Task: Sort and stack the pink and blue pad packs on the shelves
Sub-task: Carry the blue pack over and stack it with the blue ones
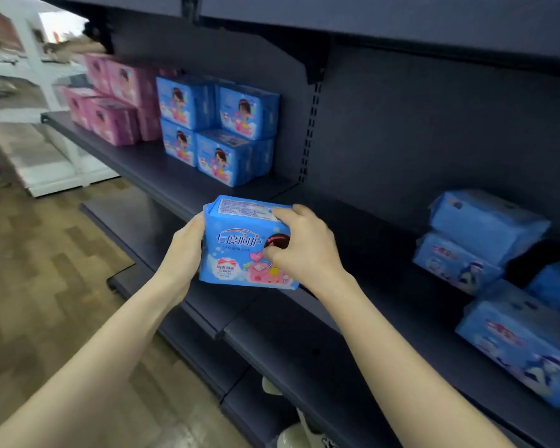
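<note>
I hold one blue pad pack [236, 250] in the air in front of the dark shelf [162, 171]. My left hand [183, 253] grips its left side. My right hand [299, 250] grips its top right corner and front. Further back on the shelf stand several blue packs [220, 130] stacked two high. Left of them are several pink packs [114, 98], also stacked. On the right part of the shelf lie several loose blue packs [485, 244], some on their sides.
The dark shelf back panel [401, 118] rises behind the packs, with another shelf board [369, 14] overhead. Lower shelf boards [272, 350] jut out below my arms. A wood-pattern floor [46, 270] and a white rack [46, 150] are at the left.
</note>
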Action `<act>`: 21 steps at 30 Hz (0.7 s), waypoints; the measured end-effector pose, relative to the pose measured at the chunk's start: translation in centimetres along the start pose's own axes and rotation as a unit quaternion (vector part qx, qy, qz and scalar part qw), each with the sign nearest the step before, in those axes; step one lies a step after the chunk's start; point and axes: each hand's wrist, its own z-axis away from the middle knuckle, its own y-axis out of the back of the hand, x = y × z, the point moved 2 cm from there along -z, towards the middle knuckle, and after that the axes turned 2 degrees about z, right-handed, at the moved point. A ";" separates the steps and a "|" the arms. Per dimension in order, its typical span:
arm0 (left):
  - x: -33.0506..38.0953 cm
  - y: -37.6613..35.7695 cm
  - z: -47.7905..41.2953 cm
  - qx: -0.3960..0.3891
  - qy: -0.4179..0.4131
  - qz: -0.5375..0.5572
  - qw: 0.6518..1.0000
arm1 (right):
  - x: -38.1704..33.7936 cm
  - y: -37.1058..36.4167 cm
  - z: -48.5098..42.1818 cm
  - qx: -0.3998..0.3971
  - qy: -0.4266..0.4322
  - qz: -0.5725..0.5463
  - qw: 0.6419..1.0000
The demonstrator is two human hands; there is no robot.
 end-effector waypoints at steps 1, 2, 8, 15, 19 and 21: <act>-0.1 1.1 0.0 0.016 -0.001 0.001 1.000 | -0.8 -0.7 -0.3 -0.008 0.009 -0.004 1.000; -0.4 2.2 0.1 0.030 -0.002 -0.001 1.000 | -1.7 -1.5 -0.6 -0.018 0.020 -0.007 1.000; -1.6 9.8 0.4 0.126 0.016 0.014 0.992 | -7.9 -6.5 -2.3 -0.069 0.078 -0.020 0.994; -3.1 20.2 0.0 0.197 0.050 0.039 0.978 | -16.4 -13.3 -4.6 -0.125 0.128 -0.014 0.984; -3.5 26.2 -0.6 0.231 0.059 0.053 0.970 | -21.7 -17.3 -6.4 -0.139 0.158 -0.012 0.978; -3.7 29.3 -1.0 0.249 0.064 0.067 0.964 | -24.4 -19.3 -7.1 -0.146 0.172 -0.010 0.974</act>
